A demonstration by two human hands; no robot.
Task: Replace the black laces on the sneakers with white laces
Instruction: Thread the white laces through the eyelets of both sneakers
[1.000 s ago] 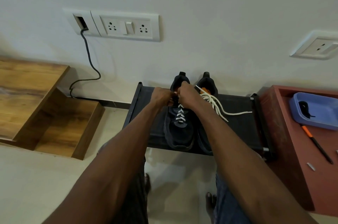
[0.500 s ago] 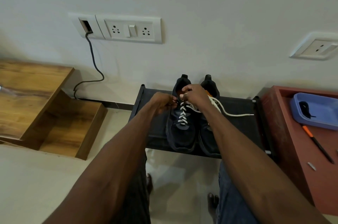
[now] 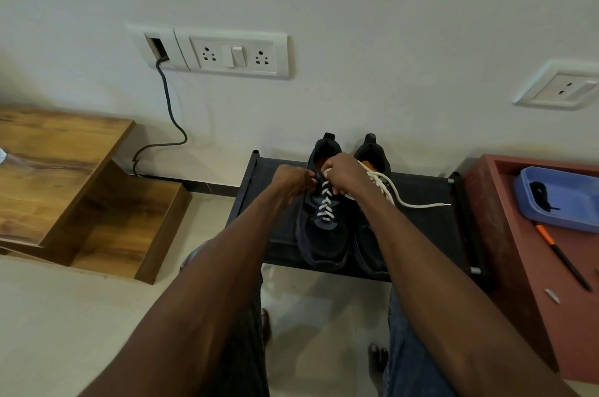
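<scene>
Both my arms reach straight out ahead of me, bare to the elbow and nearly parallel. My left hand [image 3: 293,181] and right hand [image 3: 345,174] meet knuckle to knuckle, backs up. The fingers [image 3: 311,176] of each are curled tight, pinching the white lace [image 3: 327,202] between them.

White wall [image 3: 356,7], switch panel [image 3: 238,54], wooden shelf [image 3: 58,153], pale floor [image 3: 64,315].

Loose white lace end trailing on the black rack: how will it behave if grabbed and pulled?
Probably floppy: the loose white lace end lies in a soft curve on the black rack. Likely light. Pulling may tug the right black sneaker, since the lace runs back towards it.
</scene>
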